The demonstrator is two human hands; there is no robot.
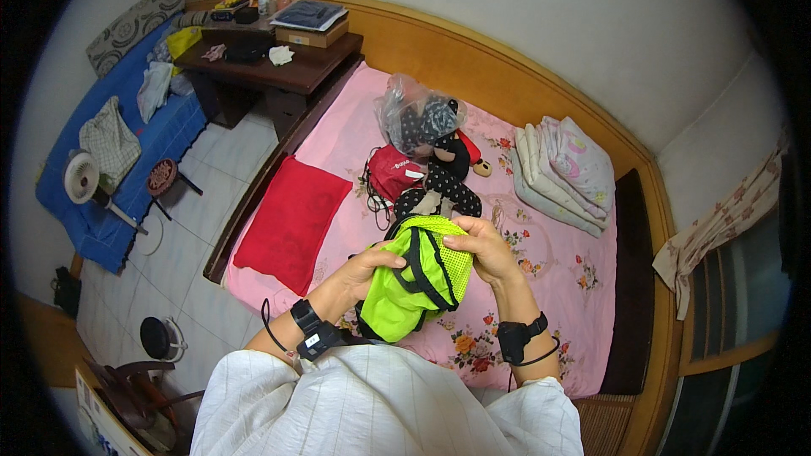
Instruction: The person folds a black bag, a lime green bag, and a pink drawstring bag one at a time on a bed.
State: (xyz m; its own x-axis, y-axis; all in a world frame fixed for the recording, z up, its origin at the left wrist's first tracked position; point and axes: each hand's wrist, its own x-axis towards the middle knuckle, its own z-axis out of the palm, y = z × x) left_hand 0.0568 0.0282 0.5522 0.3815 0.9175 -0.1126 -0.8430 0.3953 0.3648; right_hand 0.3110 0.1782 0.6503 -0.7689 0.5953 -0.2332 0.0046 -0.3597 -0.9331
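Between my two hands, close in front of my body, is a lime-green fabric bag (394, 313) with black trim and a mesh panel. My left hand (366, 270) grips its left side, thumb on top near a black strap. At the upper right, my right hand (489, 248) pinches the mesh edge between thumb and fingers. Just beyond lies a black polka-dot cloth item (457, 191), partly covered by the green bag. A red drawstring bag (394, 172) with black cords rests beside it. Behind these sits a clear plastic bag (400, 115) holding dark dotted fabric.
A pink floral bedsheet (564, 323) spreads under everything. On the bed, a red pillow (293, 223) lies left and folded quilts (561, 171) are stacked right. A black-and-red plush toy (457, 158) lies near the plastic bag. Leftward are a dark desk (317, 66), stool (163, 178) and fan (85, 178).
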